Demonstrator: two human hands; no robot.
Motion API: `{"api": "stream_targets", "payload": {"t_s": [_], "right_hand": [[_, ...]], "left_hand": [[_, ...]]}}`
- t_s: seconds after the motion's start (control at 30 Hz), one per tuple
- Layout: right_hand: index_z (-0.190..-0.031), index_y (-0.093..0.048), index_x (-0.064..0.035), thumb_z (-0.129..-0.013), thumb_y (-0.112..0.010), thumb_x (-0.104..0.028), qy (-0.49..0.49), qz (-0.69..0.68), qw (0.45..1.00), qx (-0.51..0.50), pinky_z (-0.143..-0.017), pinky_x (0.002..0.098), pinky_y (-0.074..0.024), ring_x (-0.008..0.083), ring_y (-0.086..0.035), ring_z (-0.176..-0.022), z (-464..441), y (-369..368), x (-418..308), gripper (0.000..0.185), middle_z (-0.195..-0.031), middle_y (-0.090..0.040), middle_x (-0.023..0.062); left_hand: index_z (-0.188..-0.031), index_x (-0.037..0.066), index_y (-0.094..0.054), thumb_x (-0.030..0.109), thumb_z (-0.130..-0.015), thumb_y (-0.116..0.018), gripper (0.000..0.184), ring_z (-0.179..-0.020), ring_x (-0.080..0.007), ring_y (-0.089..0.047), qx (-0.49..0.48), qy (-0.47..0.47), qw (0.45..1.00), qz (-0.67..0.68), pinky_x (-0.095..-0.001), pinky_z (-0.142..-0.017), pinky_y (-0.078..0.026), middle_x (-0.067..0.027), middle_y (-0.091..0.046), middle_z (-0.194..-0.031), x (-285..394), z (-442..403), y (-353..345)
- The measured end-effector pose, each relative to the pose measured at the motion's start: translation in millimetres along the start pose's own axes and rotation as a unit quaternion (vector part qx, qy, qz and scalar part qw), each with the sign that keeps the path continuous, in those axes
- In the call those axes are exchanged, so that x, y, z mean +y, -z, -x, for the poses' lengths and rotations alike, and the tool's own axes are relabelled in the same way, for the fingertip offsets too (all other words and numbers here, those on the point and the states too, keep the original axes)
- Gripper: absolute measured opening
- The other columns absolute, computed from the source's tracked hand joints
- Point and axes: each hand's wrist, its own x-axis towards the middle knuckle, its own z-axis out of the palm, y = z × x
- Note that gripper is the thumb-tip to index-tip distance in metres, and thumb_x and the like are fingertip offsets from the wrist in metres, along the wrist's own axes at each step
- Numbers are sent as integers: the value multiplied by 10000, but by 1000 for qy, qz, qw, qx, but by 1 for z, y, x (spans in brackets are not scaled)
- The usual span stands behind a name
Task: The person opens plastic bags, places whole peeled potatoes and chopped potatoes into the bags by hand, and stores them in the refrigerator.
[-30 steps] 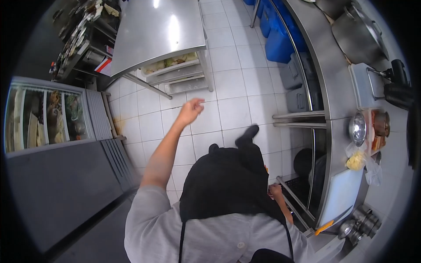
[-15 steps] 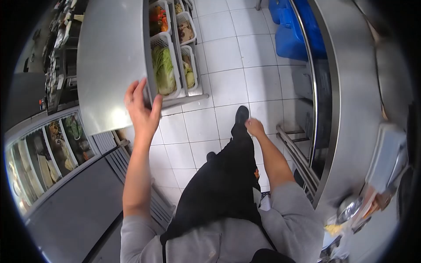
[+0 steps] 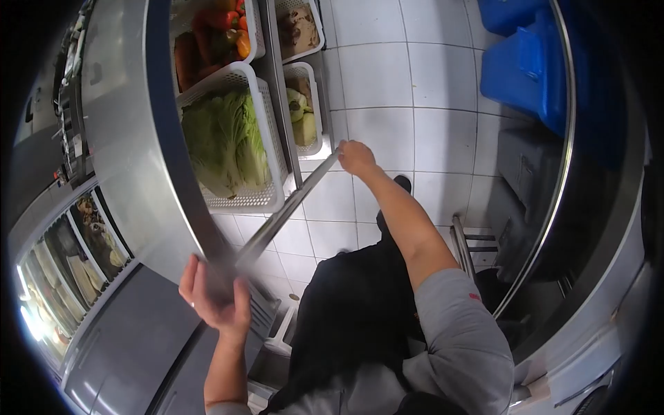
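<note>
My left hand (image 3: 218, 301) is at the near corner of the steel table (image 3: 124, 138), fingers and thumb spread around the corner. My right hand (image 3: 357, 157) is closed on the end of a metal rail (image 3: 290, 205) that runs beside the shelves under the table. On those shelves, a white basket (image 3: 277, 138) holds leafy cabbage (image 3: 228, 142). Behind it, another basket holds red and orange peppers (image 3: 232, 24). Smaller white baskets with pale green vegetables (image 3: 301, 114) and brownish food (image 3: 297, 31) stand to their right.
Blue containers (image 3: 522, 69) and grey bins (image 3: 515, 166) stand under the right counter, behind a curved metal rail (image 3: 568, 138). A glass-topped unit with food (image 3: 76, 256) is at the left. White floor tiles (image 3: 377, 76) run between the two sides.
The view has come closer to the table and its baskets. My right hand has moved forward and left onto the rail. My left hand has come to the table's near corner.
</note>
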Motion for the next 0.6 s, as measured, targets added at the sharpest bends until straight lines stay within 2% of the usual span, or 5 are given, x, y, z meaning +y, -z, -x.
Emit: {"api": "stream_targets", "payload": {"t_s": [0.17, 0.33, 0.4, 0.53, 0.6], "right_hand": [[-999, -692, -51, -842, -606, -118, 120, 150, 981, 18, -868, 485, -514, 332, -574, -1073, -55, -66, -12, 191, -1053, -651, 145], [-1078, -703, -26, -927, -502, -192, 205, 297, 931, 63, -1086, 506, -321, 391, -493, -1253, -118, -97, -26, 301, -1238, -612, 224], [-1149, -694, -32, -944, -488, -225, 208, 364, 905, 68, -1109, 511, -297, 398, -458, -1311, -143, -110, -29, 349, -1320, -575, 250], [-1284, -608, -12, -926, -508, -226, 217, 464, 858, -40, -1186, 529, -215, 456, -359, -1389, -181, -137, -26, 429, -1404, -463, 332], [-1411, -500, -16, -933, -500, -255, 190, 398, 897, 17, -1209, 540, -158, 459, -308, -1420, -212, -179, -27, 535, -1458, -394, 343]], "left_hand": [[-1384, -24, -461, -8, -852, -648, 564, -1359, -356, -391, -38, 5, 999, 13, -443, -1118, -355, -245, -331, -1464, -11, 7, 4], [-1412, 130, -461, 117, -768, -698, 686, -1221, -366, -455, -78, -20, 991, -103, -481, -987, -372, -235, -425, -1407, -16, 5, 15], [-1463, 51, -421, 110, -844, -645, 661, -1339, -422, -392, -77, -20, 997, -19, -497, -1058, -376, -264, -284, -1478, -24, 13, 14], [-1504, 168, -386, 139, -842, -646, 712, -1371, -444, -343, -74, -23, 997, -1, -566, -1098, -314, -224, -280, -1492, -30, 10, 9], [-1528, 218, -344, 150, -856, -639, 737, -1402, -441, -303, -77, -2, 997, 1, -617, -1137, -249, -174, -277, -1508, -21, 0, 0]]}}
